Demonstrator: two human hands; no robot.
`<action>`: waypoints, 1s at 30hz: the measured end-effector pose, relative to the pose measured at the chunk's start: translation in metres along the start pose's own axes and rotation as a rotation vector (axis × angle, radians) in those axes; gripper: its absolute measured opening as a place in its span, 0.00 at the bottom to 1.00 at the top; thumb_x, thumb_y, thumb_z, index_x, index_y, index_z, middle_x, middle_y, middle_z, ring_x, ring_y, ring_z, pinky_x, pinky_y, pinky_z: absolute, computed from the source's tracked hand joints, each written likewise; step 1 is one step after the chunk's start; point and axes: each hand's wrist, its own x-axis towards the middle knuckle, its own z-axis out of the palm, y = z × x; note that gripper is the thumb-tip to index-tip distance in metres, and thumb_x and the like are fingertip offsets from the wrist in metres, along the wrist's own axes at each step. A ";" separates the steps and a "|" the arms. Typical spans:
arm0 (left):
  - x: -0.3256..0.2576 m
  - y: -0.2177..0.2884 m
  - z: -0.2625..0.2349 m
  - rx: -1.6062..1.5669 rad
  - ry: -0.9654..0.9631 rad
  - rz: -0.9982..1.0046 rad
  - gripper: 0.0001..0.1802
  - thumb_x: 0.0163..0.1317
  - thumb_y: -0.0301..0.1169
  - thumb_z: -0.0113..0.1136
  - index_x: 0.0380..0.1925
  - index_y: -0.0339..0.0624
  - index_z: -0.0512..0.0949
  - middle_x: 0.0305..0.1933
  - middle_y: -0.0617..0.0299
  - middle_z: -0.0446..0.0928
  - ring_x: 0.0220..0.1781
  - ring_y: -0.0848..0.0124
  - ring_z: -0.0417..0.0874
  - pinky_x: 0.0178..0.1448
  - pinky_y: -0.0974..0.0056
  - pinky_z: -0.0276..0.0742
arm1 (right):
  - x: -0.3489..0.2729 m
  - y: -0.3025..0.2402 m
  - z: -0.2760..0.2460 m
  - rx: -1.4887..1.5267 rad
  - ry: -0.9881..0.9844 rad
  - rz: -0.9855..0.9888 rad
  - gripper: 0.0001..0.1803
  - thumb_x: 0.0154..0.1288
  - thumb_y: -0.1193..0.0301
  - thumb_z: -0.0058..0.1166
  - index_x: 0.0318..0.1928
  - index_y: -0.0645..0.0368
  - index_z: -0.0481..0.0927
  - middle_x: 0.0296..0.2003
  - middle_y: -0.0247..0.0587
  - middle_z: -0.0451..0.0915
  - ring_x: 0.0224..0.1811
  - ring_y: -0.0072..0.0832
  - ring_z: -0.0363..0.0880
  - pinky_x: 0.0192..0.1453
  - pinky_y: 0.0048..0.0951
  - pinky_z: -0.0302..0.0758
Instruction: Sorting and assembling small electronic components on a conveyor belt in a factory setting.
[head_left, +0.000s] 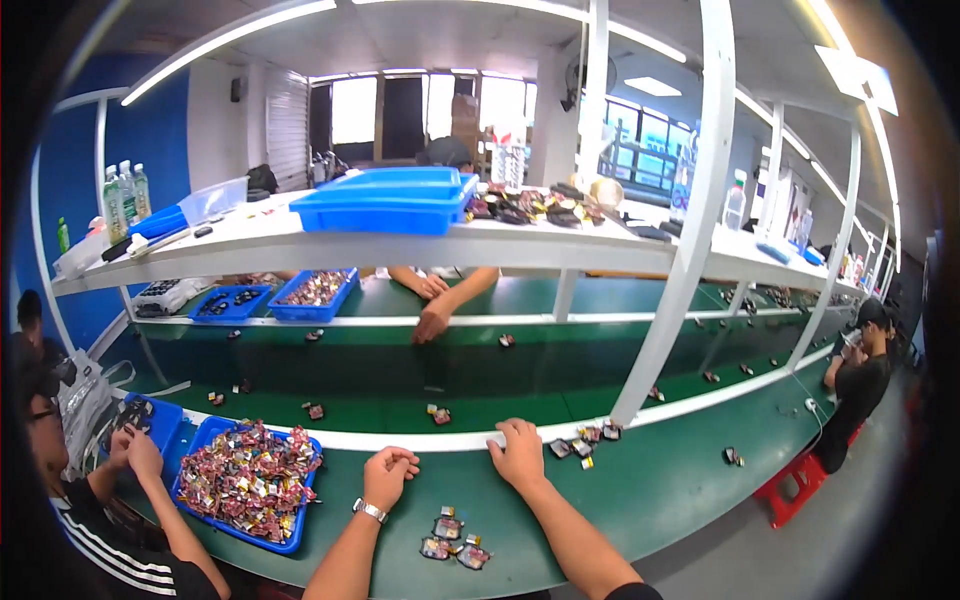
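My left hand (388,478), with a silver watch on its wrist, hovers over the green bench top with its fingers loosely curled; I see nothing in it. Further right my right hand (518,452) rests on the white rail (455,440), fingers apart and bent over its edge, holding nothing. Between my forearms lie several small electronic assemblies (455,545), dark and pinkish with silver and yellow bits. More assemblies (585,445) are clustered just right of my right hand. On the left, a blue tray (291,541) is heaped with similar pink, silver and yellow pieces.
Beyond the rail, a dark green belt (520,385) carries scattered assemblies. A white post (668,310) and shelf (560,250) stand ahead. One co-worker's hands (135,450) are at a tray on the left; another's (435,310) reach across opposite. A person (862,385) sits far right by a red stool (795,487).
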 end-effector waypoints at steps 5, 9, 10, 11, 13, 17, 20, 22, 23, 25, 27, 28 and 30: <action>-0.002 0.001 0.007 0.097 -0.025 0.018 0.06 0.63 0.19 0.51 0.37 0.33 0.77 0.37 0.54 0.83 0.33 0.72 0.84 0.36 0.70 0.79 | 0.007 -0.017 0.036 0.089 -0.069 -0.004 0.29 0.56 0.60 0.65 0.53 0.66 0.75 0.51 0.53 0.75 0.52 0.47 0.73 0.58 0.42 0.72; -0.004 0.002 0.004 0.043 0.046 0.018 0.07 0.63 0.19 0.50 0.37 0.33 0.78 0.36 0.57 0.83 0.32 0.74 0.84 0.35 0.71 0.80 | 0.028 -0.063 0.070 -0.018 -0.156 0.099 0.30 0.55 0.57 0.65 0.49 0.67 0.75 0.46 0.56 0.76 0.51 0.50 0.73 0.58 0.43 0.71; -0.004 -0.001 0.002 0.018 0.048 0.022 0.07 0.63 0.19 0.51 0.38 0.33 0.78 0.36 0.56 0.83 0.32 0.73 0.84 0.35 0.70 0.80 | 0.032 -0.072 0.073 -0.066 -0.176 0.150 0.29 0.54 0.57 0.66 0.48 0.68 0.75 0.45 0.56 0.76 0.50 0.50 0.73 0.57 0.44 0.72; -0.002 -0.002 0.001 0.022 0.054 0.028 0.07 0.63 0.19 0.51 0.38 0.33 0.78 0.36 0.56 0.83 0.32 0.73 0.84 0.35 0.70 0.80 | 0.037 -0.070 0.084 -0.060 -0.175 0.143 0.29 0.54 0.57 0.66 0.48 0.68 0.75 0.45 0.56 0.76 0.50 0.50 0.73 0.57 0.44 0.72; 0.002 -0.004 0.005 -0.023 0.039 0.025 0.07 0.63 0.19 0.51 0.38 0.32 0.78 0.36 0.56 0.83 0.32 0.73 0.84 0.35 0.70 0.80 | 0.050 -0.050 0.115 -0.115 -0.061 0.196 0.28 0.51 0.56 0.68 0.44 0.65 0.76 0.41 0.52 0.75 0.46 0.48 0.75 0.52 0.44 0.74; 0.002 -0.007 0.001 -0.034 0.033 -0.001 0.06 0.63 0.19 0.52 0.40 0.32 0.76 0.38 0.53 0.83 0.32 0.71 0.84 0.36 0.70 0.80 | 0.059 -0.024 0.109 0.062 -0.140 0.177 0.22 0.47 0.60 0.70 0.38 0.62 0.79 0.39 0.51 0.76 0.43 0.46 0.77 0.48 0.43 0.76; 0.004 -0.006 0.000 -0.036 0.035 0.005 0.08 0.64 0.21 0.53 0.42 0.33 0.76 0.39 0.53 0.83 0.32 0.71 0.83 0.36 0.70 0.80 | 0.050 -0.016 0.076 0.327 -0.094 -0.013 0.24 0.47 0.65 0.71 0.44 0.61 0.82 0.36 0.45 0.79 0.36 0.38 0.81 0.43 0.35 0.79; 0.003 -0.003 -0.006 -0.060 0.014 -0.019 0.10 0.66 0.24 0.53 0.46 0.32 0.74 0.42 0.53 0.82 0.33 0.71 0.83 0.36 0.70 0.80 | 0.033 -0.034 0.039 0.496 -0.263 -0.076 0.24 0.48 0.69 0.70 0.48 0.58 0.81 0.42 0.43 0.78 0.44 0.36 0.78 0.46 0.34 0.78; 0.004 0.000 -0.005 -0.090 -0.016 -0.045 0.12 0.68 0.27 0.52 0.48 0.32 0.74 0.43 0.52 0.82 0.34 0.71 0.83 0.37 0.69 0.80 | 0.023 -0.042 0.016 0.542 -0.360 -0.095 0.24 0.50 0.70 0.69 0.50 0.56 0.80 0.45 0.44 0.76 0.49 0.38 0.76 0.47 0.35 0.77; 0.000 0.021 0.003 -0.203 -0.174 -0.161 0.18 0.73 0.35 0.47 0.54 0.33 0.73 0.44 0.53 0.81 0.37 0.72 0.82 0.40 0.69 0.80 | 0.006 -0.046 -0.013 0.554 -0.434 -0.176 0.25 0.51 0.70 0.68 0.53 0.52 0.80 0.49 0.42 0.74 0.53 0.37 0.73 0.52 0.35 0.76; -0.003 0.026 0.007 -0.250 -0.344 -0.266 0.19 0.74 0.37 0.46 0.54 0.34 0.73 0.44 0.56 0.80 0.39 0.73 0.81 0.42 0.70 0.79 | -0.004 -0.054 -0.032 0.525 -0.471 -0.258 0.27 0.51 0.70 0.68 0.55 0.50 0.79 0.51 0.40 0.74 0.57 0.38 0.70 0.61 0.34 0.70; -0.004 0.029 0.007 -0.251 -0.449 -0.290 0.20 0.74 0.39 0.46 0.54 0.35 0.74 0.44 0.59 0.80 0.40 0.74 0.81 0.44 0.70 0.79 | -0.008 -0.055 -0.030 0.516 -0.457 -0.292 0.27 0.52 0.71 0.68 0.55 0.50 0.79 0.51 0.40 0.74 0.58 0.38 0.69 0.61 0.34 0.70; -0.006 0.022 0.005 -0.250 -0.515 -0.323 0.19 0.75 0.39 0.46 0.55 0.35 0.74 0.45 0.59 0.80 0.41 0.74 0.81 0.44 0.70 0.79 | -0.014 -0.057 -0.028 0.513 -0.443 -0.322 0.27 0.52 0.72 0.67 0.55 0.50 0.79 0.51 0.39 0.74 0.58 0.37 0.69 0.62 0.34 0.70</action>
